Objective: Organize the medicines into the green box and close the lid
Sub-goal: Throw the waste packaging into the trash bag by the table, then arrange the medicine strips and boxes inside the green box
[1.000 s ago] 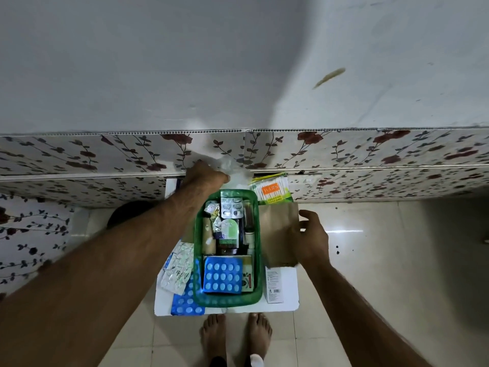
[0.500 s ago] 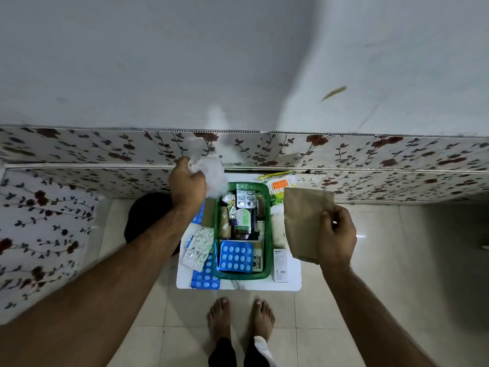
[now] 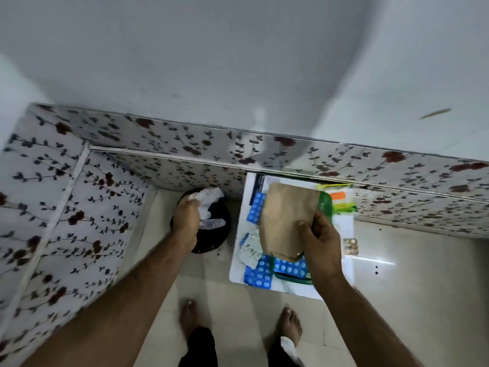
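The green box [image 3: 326, 205] stands on a white board [image 3: 344, 229] on the floor and is mostly hidden behind a brown paper bag [image 3: 287, 221]. My right hand [image 3: 321, 235] grips that bag by its lower right edge and holds it over the box. A blue blister pack [image 3: 289, 267] shows inside the box's near end. My left hand [image 3: 186, 217] clutches a crumpled clear plastic wrapper [image 3: 209, 200] over a black round bin [image 3: 211, 231] left of the board.
Blue blister packs [image 3: 258, 274] and silver strips [image 3: 248, 251] lie on the board's left side. A cotton-bud packet [image 3: 341, 200] lies behind the box, a small strip [image 3: 350, 246] to its right. Floral wall panels close the back and left. My bare feet [image 3: 189, 317] stand near the board.
My left hand carried the plastic wrapper leftwards from the box to above the black bin. My right hand swung the paper bag over the box. The view turned left.
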